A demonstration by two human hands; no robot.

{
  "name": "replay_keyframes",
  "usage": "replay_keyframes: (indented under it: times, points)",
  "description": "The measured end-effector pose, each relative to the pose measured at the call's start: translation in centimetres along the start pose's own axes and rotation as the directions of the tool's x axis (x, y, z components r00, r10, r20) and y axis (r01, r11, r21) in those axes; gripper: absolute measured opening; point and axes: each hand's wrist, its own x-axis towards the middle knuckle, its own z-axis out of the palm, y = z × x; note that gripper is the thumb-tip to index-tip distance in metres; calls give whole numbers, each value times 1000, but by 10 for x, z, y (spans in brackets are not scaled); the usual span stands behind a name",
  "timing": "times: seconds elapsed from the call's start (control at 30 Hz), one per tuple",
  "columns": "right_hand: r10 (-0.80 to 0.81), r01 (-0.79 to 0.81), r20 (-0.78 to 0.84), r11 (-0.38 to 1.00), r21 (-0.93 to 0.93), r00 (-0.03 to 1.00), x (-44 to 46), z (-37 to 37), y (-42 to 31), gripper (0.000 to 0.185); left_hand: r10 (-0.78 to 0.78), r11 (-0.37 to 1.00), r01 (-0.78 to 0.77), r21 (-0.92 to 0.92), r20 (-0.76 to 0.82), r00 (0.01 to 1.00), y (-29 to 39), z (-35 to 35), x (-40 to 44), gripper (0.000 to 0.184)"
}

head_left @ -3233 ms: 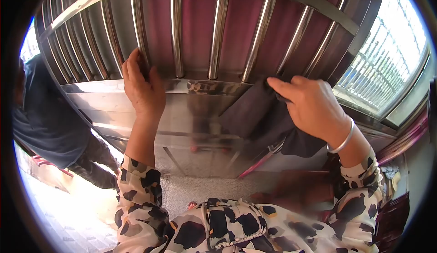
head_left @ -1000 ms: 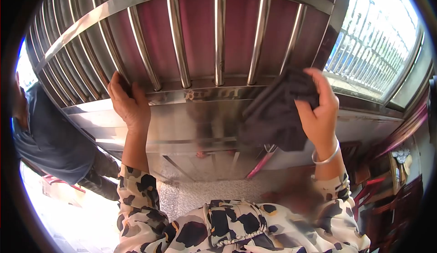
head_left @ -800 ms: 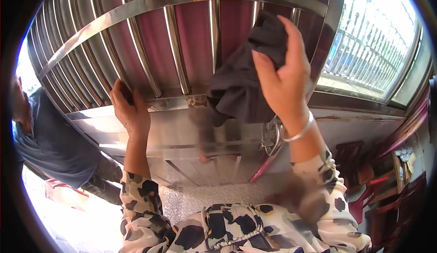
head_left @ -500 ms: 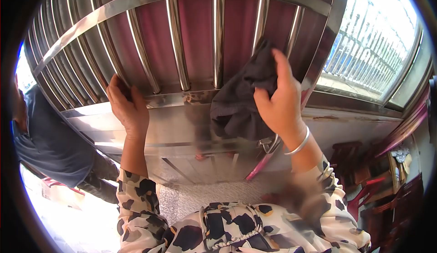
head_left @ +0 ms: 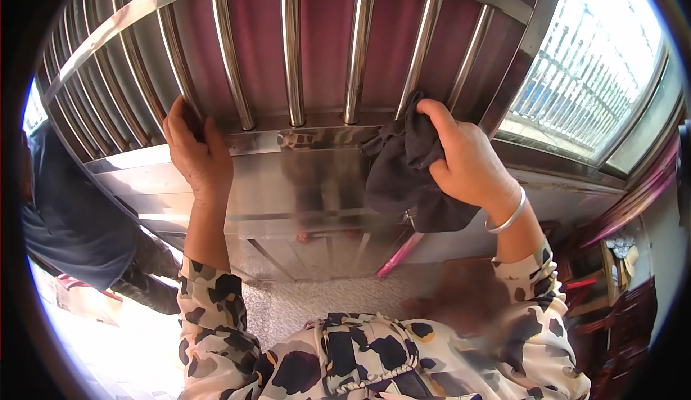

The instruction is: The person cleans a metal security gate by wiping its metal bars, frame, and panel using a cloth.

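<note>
My right hand (head_left: 471,159), with a silver bangle at the wrist, is closed on a dark cloth (head_left: 414,173). The cloth is bunched at the top against the foot of a shiny metal bar (head_left: 421,54), and its loose part hangs below over the smooth metal panel. My left hand (head_left: 198,151) is wrapped round the lower end of another metal bar (head_left: 173,51), near the bottom rail (head_left: 263,142); some of its fingertips are hidden behind the bar.
A person in dark clothes (head_left: 75,213) stands at the left edge. A window (head_left: 576,76) with railings outside is at the upper right. Wooden furniture (head_left: 597,313) stands at the lower right. A pink strip (head_left: 399,254) slants below the cloth.
My right hand and the cloth have shifted right, and the cloth's top now sits lower, at a bar's foot. The left hand keeps its hold. The view has tilted slightly.
</note>
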Motion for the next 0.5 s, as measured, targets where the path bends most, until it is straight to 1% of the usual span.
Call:
replay_keyframes:
  times: [0.07, 0.13, 0.2, 0.23, 0.27, 0.33, 0.37, 0.4, 0.47, 0.5]
  points:
    - [10, -19, 154, 998, 59, 988, 5, -9, 0, 54, -9, 1000, 9, -16, -8, 1000, 0, 0, 0, 41]
    - [-19, 14, 150, 999, 34, 989, 13, -16, 3, 51, -36, 998, 37, -45, 11, 999, -3, -1, 1, 41]
    - [-19, 18, 282, 1000, 6, 959, 22, -27, 6, 48, -32, 998, 32, -53, 8, 999, -5, -1, 2, 42]
    - [-23, -1, 299, 997, 77, 954, 26, -32, 7, 41, -25, 998, 26, -62, 8, 1000, -6, -1, 1, 42]
    - [-23, 0, 309, 997, 75, 951, 28, -39, 5, 41, -36, 998, 36, -60, 10, 999, -7, -2, -2, 42]
    - [-131, 105, 424, 991, 83, 896, 34, -55, 3, 32, -53, 998, 54, -35, 28, 998, -10, -2, 1, 43]
    - [-92, 41, 533, 993, 106, 841, 27, -60, 3, 27, -50, 998, 51, -37, 22, 999, -10, -4, 2, 43]
    - [-15, -4, 514, 999, 36, 858, 16, -62, 4, 28, -36, 999, 37, -27, 18, 999, -7, -5, 3, 43]
    - [91, -71, 315, 995, -76, 945, -7, -60, 17, 28, -34, 999, 34, -25, 11, 999, -3, -3, 2, 43]
    - [96, -74, 317, 994, -79, 944, -15, -59, 19, 28, -37, 999, 37, -32, 0, 999, -2, -2, 1, 43]
